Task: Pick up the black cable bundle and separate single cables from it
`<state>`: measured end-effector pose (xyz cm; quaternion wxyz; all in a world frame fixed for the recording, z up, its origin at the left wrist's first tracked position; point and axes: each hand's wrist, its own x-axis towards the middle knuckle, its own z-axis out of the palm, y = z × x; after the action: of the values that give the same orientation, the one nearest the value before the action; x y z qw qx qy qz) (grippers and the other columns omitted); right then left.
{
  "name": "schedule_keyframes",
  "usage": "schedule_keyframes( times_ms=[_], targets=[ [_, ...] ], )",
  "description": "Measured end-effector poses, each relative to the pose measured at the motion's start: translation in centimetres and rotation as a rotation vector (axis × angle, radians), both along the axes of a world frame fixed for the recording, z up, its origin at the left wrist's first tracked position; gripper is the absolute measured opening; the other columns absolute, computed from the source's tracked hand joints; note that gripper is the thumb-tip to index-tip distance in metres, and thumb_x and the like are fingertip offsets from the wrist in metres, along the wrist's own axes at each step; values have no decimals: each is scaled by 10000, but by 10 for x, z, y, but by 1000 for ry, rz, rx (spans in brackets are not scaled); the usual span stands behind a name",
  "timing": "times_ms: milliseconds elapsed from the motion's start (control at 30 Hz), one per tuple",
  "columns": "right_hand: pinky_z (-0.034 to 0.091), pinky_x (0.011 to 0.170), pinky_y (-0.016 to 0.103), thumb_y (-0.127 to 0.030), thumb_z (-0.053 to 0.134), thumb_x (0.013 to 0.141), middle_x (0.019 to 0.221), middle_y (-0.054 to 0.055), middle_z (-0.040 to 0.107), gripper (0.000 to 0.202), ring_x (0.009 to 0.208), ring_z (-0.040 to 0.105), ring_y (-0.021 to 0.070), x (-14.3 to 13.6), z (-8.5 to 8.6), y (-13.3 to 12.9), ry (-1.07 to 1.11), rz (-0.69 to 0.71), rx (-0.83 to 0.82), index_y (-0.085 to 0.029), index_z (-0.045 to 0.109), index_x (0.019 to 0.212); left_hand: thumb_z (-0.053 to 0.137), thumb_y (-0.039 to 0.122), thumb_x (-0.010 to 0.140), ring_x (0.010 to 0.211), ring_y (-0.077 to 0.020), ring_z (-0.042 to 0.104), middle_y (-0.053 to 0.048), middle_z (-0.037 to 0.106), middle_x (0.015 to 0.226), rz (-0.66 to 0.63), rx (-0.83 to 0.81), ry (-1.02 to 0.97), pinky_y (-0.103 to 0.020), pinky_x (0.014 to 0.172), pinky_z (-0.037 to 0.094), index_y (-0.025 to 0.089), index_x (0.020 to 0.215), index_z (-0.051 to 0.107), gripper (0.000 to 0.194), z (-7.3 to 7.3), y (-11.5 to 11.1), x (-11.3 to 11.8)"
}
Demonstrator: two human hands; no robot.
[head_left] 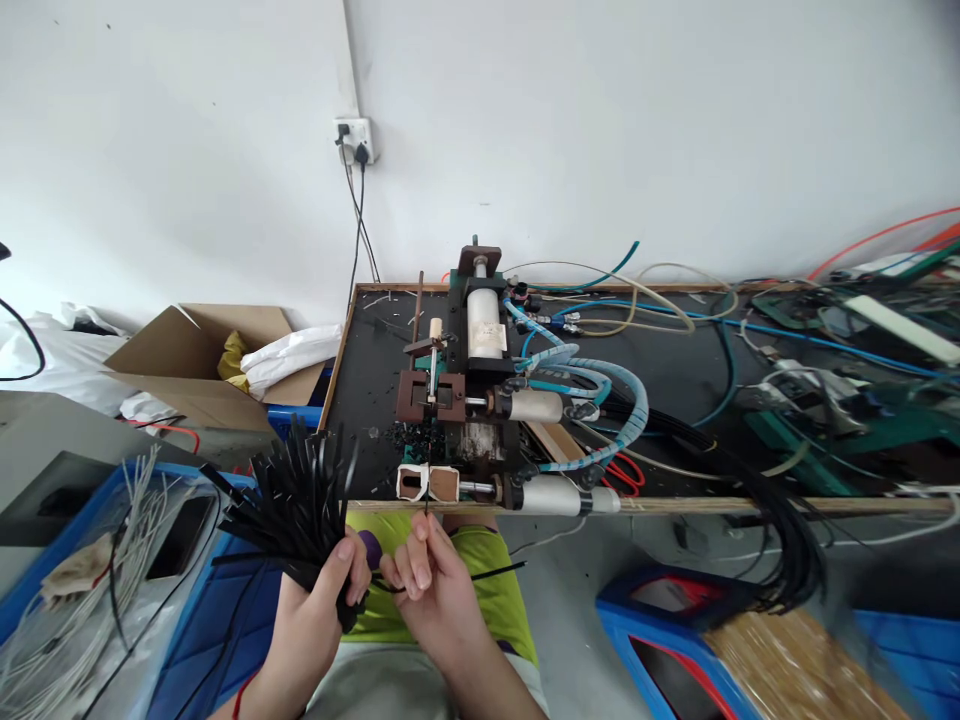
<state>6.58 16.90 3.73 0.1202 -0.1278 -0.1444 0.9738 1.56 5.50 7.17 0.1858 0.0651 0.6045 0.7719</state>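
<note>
A thick bundle of short black cables fans out up and to the left from my left hand, whose fingers are wrapped round it. Close beside it, my right hand pinches a single black cable. One end of that cable points up from the fingertips to the front clamp, which has a pale lining; its tail sticks out to the right. Beyond the clamp stands a pneumatic wire-stripping machine with a brown slotted block. Black scraps lie between the two.
White cylinders and coiled blue air hoses fill the bench's middle. More black cables hang over its front edge at right. A blue bin with white wires and a phone stands at left, a cardboard box behind.
</note>
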Motion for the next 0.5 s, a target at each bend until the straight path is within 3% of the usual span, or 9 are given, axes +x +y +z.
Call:
schedule_keyframes(
  times_ms=[333,500],
  targets=[
    [396,573,243,-572,769,882,495,-50,566,370,481,458,120,7,-6,8,-173,-91,285,-214,703,811,731,430,968,485,-97,473,-1,656,669,-56,19,5,-264,523,373,165,772,700,331,-16,-12,9],
    [452,569,283,-565,836,799,543,50,678,436,518,565,166,30,-9,8,-247,-96,520,-169,758,634,722,478,964,542,-154,608,-14,705,667,-184,-2,9,-284,612,476,173,861,738,322,-23,-28,15]
  ],
)
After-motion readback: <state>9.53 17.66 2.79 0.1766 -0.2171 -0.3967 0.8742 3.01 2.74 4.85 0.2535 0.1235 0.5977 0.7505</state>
